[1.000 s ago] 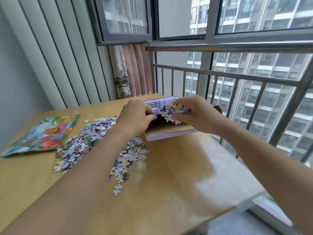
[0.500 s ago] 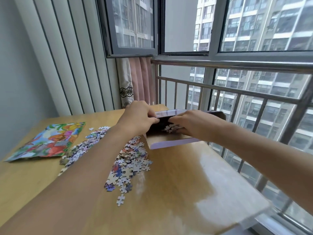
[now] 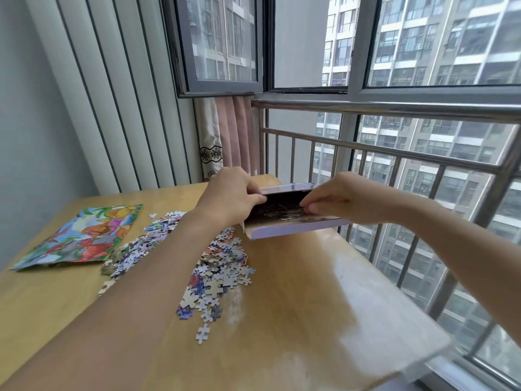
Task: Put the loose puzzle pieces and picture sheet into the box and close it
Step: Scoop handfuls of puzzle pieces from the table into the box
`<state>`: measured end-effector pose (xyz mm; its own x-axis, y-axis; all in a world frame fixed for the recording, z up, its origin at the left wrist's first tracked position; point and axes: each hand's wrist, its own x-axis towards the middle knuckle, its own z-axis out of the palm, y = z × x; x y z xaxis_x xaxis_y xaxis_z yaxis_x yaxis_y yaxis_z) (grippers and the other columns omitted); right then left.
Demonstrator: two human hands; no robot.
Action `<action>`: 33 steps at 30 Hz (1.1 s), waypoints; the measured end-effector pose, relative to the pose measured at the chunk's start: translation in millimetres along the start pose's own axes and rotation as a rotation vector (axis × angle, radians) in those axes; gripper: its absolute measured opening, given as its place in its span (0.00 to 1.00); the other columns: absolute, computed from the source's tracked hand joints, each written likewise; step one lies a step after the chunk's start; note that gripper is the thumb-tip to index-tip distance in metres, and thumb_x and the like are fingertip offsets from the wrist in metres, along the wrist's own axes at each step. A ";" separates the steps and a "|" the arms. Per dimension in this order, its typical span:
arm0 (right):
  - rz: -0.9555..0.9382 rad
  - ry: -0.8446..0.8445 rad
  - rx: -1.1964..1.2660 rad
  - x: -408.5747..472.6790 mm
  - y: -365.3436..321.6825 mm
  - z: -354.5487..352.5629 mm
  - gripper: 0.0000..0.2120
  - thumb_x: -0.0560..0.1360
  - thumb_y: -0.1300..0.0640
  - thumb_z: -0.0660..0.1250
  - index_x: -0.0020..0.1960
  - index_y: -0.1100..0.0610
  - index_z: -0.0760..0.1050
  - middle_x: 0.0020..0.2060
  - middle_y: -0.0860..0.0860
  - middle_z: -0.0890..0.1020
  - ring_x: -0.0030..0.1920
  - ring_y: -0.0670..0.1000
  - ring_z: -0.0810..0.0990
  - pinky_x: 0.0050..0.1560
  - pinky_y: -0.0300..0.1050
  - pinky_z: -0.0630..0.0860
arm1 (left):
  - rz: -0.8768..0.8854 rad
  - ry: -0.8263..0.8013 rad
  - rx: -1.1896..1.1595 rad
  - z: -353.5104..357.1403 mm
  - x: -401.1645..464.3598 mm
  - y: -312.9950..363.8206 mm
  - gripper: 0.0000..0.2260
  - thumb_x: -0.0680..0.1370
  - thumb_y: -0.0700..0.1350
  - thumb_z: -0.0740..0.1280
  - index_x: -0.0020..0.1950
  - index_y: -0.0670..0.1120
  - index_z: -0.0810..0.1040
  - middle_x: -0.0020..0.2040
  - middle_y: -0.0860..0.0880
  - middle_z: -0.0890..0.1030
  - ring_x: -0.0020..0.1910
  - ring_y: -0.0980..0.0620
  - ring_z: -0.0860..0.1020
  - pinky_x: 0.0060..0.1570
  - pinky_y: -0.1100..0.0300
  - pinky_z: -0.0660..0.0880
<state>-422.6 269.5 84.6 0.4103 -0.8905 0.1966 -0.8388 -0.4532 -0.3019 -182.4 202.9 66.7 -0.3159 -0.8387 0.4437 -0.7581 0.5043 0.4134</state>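
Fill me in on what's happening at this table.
A person is packing a jigsaw away. Their left hand holds the open end of the box, and their right hand is at its mouth, with some pieces already inside. Most of the loose puzzle pieces lie in a pile on the table, and the picture sheet lies flat further left, not yet packed.
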 end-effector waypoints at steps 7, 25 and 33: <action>-0.075 0.189 -0.455 -4.5 6.8 4.7 0.06 0.78 0.53 0.69 0.51 0.53 0.83 0.46 0.45 0.86 0.45 0.46 0.85 0.51 0.48 0.83 | -0.030 0.005 -0.113 -10.7 3.3 7.2 0.10 0.74 0.46 0.75 0.55 0.51 0.86 0.51 0.50 0.85 0.51 0.53 0.81 0.56 0.58 0.76; -0.110 0.139 -0.467 -26.0 40.8 49.6 0.04 0.75 0.55 0.73 0.48 0.47 0.85 0.43 0.40 0.86 0.44 0.45 0.83 0.43 0.45 0.78 | -0.118 -0.031 -0.298 28.1 -14.8 -17.7 0.09 0.75 0.50 0.74 0.51 0.48 0.85 0.48 0.52 0.84 0.46 0.58 0.80 0.45 0.65 0.75; 0.060 0.006 -0.575 -27.1 45.0 54.9 0.05 0.74 0.56 0.67 0.41 0.51 0.80 0.36 0.44 0.82 0.38 0.48 0.79 0.38 0.46 0.77 | -0.109 -0.188 -0.446 50.8 -34.2 -26.0 0.21 0.71 0.49 0.76 0.62 0.61 0.78 0.64 0.56 0.76 0.66 0.58 0.72 0.60 0.55 0.74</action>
<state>-451.8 271.0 14.4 0.3558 -0.9129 0.2001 -0.9206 -0.3056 0.2430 -180.9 208.1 0.4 -0.3773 -0.8931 0.2449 -0.4876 0.4164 0.7674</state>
